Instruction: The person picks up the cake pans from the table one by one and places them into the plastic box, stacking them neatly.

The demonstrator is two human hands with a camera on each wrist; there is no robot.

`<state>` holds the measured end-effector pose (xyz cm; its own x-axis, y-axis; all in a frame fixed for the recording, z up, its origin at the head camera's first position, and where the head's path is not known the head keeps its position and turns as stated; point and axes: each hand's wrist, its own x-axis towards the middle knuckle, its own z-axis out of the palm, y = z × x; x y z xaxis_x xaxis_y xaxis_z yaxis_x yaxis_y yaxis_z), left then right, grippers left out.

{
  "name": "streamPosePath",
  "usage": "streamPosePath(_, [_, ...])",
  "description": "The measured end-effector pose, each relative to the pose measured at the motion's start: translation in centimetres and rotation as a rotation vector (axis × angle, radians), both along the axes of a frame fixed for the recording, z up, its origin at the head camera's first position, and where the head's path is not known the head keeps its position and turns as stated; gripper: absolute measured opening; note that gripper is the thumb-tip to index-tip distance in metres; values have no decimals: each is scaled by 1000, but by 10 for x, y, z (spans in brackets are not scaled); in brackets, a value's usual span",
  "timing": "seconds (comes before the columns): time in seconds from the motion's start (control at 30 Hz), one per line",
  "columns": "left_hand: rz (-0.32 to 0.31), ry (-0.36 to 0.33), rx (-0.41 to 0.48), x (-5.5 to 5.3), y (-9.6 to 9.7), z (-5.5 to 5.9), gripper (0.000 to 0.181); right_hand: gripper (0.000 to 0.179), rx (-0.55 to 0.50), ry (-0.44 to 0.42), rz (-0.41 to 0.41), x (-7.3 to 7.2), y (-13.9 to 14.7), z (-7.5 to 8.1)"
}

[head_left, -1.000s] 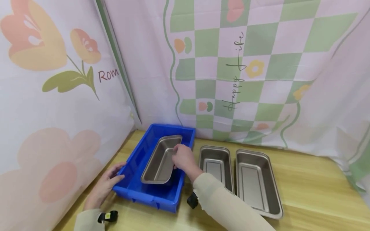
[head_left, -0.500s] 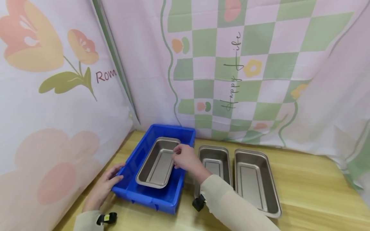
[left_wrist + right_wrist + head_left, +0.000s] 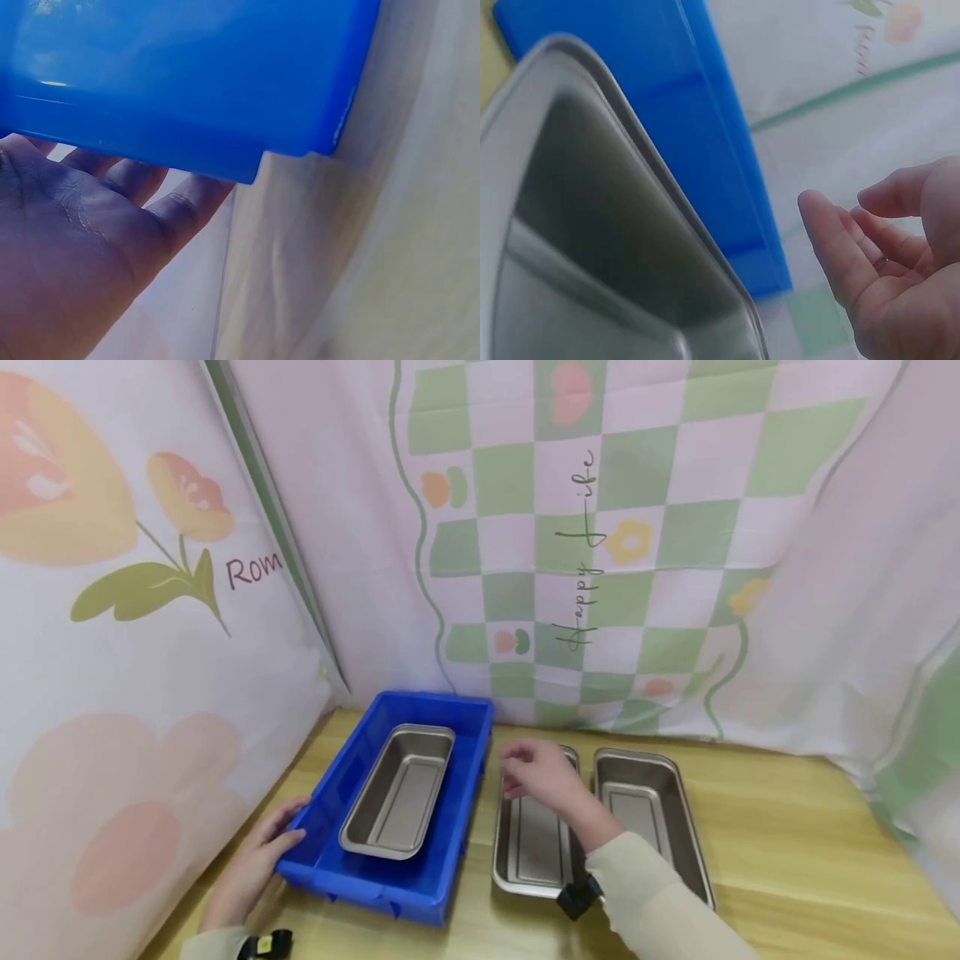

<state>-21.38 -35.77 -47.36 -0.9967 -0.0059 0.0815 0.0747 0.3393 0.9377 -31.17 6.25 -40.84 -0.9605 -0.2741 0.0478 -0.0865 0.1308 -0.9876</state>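
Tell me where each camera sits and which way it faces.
Head: worn on the head, facing forward and down at the blue bin and three pans; left hand, right hand and sleeves show.
Left wrist: worn there, facing the bin's edge close up; the left hand shows.
Right wrist: worn there, facing past one pan toward the bin; the right hand shows.
Both wrist views share the bin.
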Motion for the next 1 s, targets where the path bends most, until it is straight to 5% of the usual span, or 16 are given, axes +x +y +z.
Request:
streamPosePath(0.6, [8, -14, 9, 5, 7, 5, 49, 18, -21, -10, -137, 41, 183, -11])
streamPosePath(1.0, [-13, 23, 28, 6, 5, 2, 47, 37, 132, -19, -172, 61, 235, -37])
